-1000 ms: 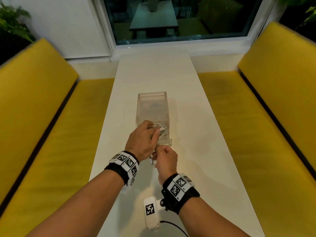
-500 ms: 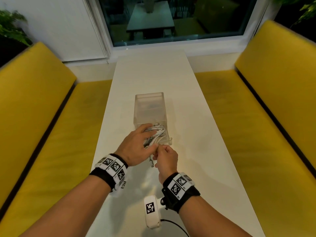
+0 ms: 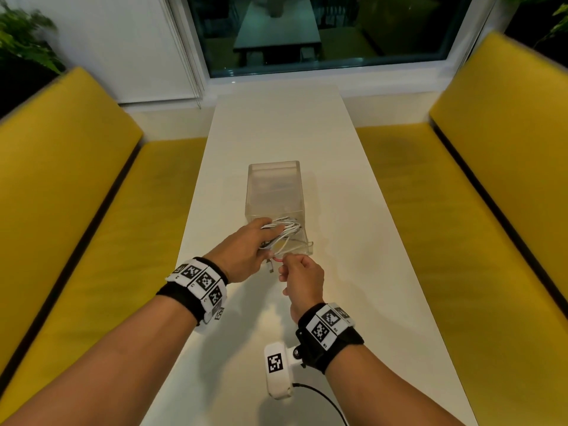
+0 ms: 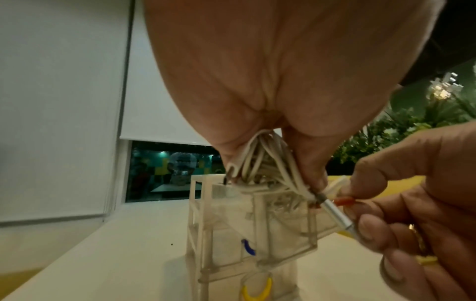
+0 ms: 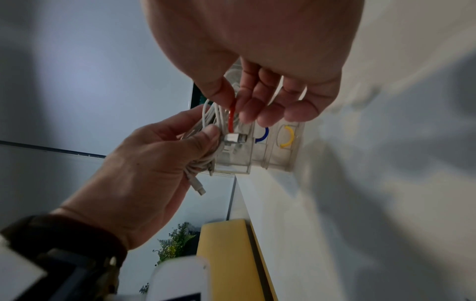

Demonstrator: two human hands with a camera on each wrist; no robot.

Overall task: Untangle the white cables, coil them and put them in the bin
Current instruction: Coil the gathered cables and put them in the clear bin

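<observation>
A coil of white cables (image 3: 285, 229) lies over the pulled-out top drawer (image 3: 304, 248) of a clear plastic bin (image 3: 273, 192) on the white table. My left hand (image 3: 266, 238) grips the coil from above, thumb and fingers curled round it (image 5: 211, 130). A metal plug (image 5: 233, 139) and a white plug (image 5: 197, 186) stick out of the bundle. My right hand (image 3: 287, 261) pinches the drawer's red handle (image 5: 231, 120) at the front of the bin. How far the coil sits inside the drawer is hidden by my left hand.
Lower drawers of the bin carry a blue handle (image 5: 262, 135) and a yellow handle (image 5: 287, 136). The long white table (image 3: 353, 272) runs toward a window. Yellow benches (image 3: 76, 210) flank it on both sides. A plant (image 3: 21, 41) stands at the far left.
My left hand has dropped and flattened, bringing the coil down over the open drawer. My right hand has stayed at the drawer's front.
</observation>
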